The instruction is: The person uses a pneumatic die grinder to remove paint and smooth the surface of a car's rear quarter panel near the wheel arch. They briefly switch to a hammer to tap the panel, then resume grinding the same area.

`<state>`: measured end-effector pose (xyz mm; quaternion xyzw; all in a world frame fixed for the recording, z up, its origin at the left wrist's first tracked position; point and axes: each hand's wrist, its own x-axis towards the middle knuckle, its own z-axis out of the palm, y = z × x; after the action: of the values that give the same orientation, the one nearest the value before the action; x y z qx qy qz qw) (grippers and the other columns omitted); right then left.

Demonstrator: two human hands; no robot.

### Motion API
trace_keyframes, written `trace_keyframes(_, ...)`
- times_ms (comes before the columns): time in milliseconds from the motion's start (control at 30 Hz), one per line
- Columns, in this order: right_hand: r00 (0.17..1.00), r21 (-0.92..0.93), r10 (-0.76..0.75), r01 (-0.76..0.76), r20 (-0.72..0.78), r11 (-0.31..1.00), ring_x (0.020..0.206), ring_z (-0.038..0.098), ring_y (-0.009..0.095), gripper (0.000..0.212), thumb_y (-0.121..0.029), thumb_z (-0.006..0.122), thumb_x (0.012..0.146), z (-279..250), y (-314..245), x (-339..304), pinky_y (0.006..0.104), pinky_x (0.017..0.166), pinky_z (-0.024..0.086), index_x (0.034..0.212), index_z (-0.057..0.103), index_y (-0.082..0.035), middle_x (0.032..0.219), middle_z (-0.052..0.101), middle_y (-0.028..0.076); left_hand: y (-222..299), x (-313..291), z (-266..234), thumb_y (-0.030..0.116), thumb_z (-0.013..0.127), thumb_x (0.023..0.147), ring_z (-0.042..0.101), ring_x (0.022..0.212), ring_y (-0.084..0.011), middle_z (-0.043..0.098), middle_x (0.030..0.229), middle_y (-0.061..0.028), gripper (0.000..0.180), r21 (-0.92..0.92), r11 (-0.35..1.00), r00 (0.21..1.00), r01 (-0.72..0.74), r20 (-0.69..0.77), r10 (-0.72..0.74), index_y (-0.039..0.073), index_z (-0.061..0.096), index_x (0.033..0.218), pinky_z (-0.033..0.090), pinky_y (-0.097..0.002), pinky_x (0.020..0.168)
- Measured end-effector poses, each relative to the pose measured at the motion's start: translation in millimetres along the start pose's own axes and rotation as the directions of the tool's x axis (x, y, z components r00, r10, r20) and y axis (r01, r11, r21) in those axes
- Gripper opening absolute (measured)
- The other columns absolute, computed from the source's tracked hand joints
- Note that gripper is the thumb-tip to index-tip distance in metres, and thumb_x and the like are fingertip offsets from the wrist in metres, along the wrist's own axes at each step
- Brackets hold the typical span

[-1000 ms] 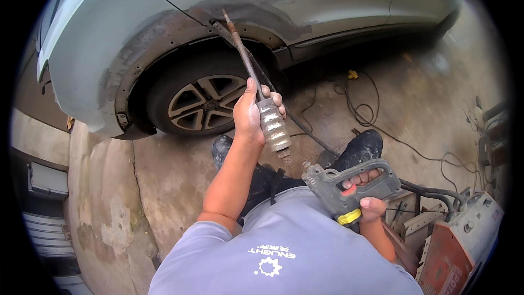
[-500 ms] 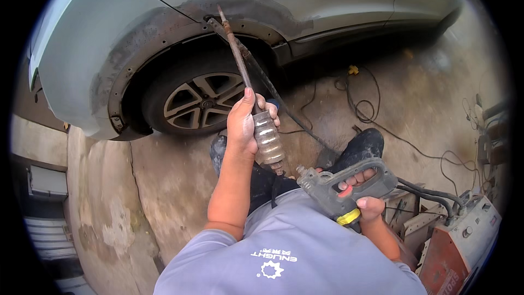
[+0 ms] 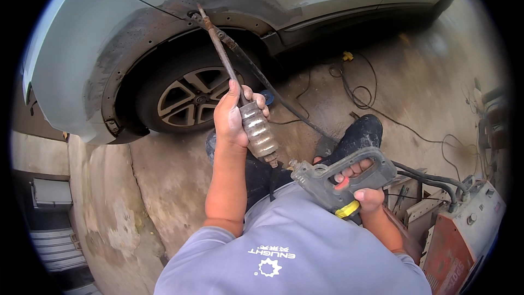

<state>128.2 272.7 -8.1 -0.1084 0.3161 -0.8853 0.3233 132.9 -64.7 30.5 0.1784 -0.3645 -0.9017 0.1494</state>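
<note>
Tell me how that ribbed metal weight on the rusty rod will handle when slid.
The ribbed metal cylinder looks solid, so probably heavy for its size. Its ridges likely give the left hand decent grip. The long rusty rod appears stiff and should guide it straight.

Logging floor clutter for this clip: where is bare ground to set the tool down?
Bare concrete lies left of the left hand, between the wheel and the step edge. Right of the shoe it is crowded: cables cross the floor and the orange machine stands by the right hand.
</note>
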Motion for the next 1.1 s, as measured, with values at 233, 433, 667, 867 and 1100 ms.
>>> trace_keyframes(233,0.994,-0.037,0.105,-0.105,-0.012,0.994,0.101,0.053,0.022,0.055,-0.007,0.071,0.059,-6.0,-2.5,0.7,0.046,0.103,0.047,0.111,0.051,-0.014,0.101,0.047,0.0,-3.9,0.8,15.8,0.048,0.046,0.108,0.063,0.064,-0.0287,0.062,0.078,-0.0141,0.044,-0.121,0.992,0.999,0.021,0.037,-0.016,0.011,0.053,0.088,0.053,-0.0412,0.06)
trace_keyframes(433,0.994,0.004,0.11,-0.11,-0.01,0.994,0.099,0.05,0.019,0.05,-0.007,0.071,0.059,-2.5,-0.8,-0.9,0.0442,0.098,0.046,0.103,0.048,-0.017,0.098,0.043,-0.002,-10.9,1.4,20.2,0.047,0.045,0.109,0.062,0.065,-0.0283,0.062,0.078,-0.0139,0.044,-0.112,0.994,1.0,0.015,0.01,-0.014,0.01,0.052,0.087,0.053,-0.0417,0.061)
trace_keyframes(667,0.997,0.056,0.065,-0.063,-0.029,0.996,0.1,0.048,0.017,0.051,-0.007,0.07,0.059,5.1,-0.5,-0.6,0.0425,0.098,0.047,0.105,0.05,-0.017,0.095,0.04,-0.003,-10.4,1.5,18.7,0.048,0.042,0.11,0.062,0.067,-0.0275,0.06,0.08,-0.011,0.044,-0.081,0.997,1.0,0.015,0.027,-0.013,0.012,0.051,0.088,0.054,-0.0431,0.065)
trace_keyframes(867,0.994,0.017,-0.047,0.045,0.1,0.999,0.142,0.048,0.034,0.08,-0.003,0.067,0.065,-7.9,7.6,-1.4,0.0466,0.106,0.044,0.143,0.055,-0.015,0.148,0.056,0.008,-6.9,7.7,20.5,0.054,0.041,0.108,0.062,0.064,-0.0281,0.062,0.077,-0.0114,0.048,-0.109,0.994,1.0,0.004,0.017,-0.003,0.011,0.054,0.091,0.053,-0.0428,0.06)
trace_keyframes(1100,0.997,-0.016,-0.046,0.047,0.066,0.999,0.121,0.055,0.028,0.075,-0.007,0.069,0.062,-6.0,4.1,-9.6,0.0466,0.103,0.044,0.134,0.055,-0.018,0.127,0.058,0.004,15.1,28.8,17.7,0.06,0.047,0.104,0.061,0.062,-0.0266,0.061,0.075,-0.0106,0.051,-0.134,0.991,0.999,0.026,-0.015,-0.028,0.011,0.055,0.093,0.053,-0.0407,0.058)
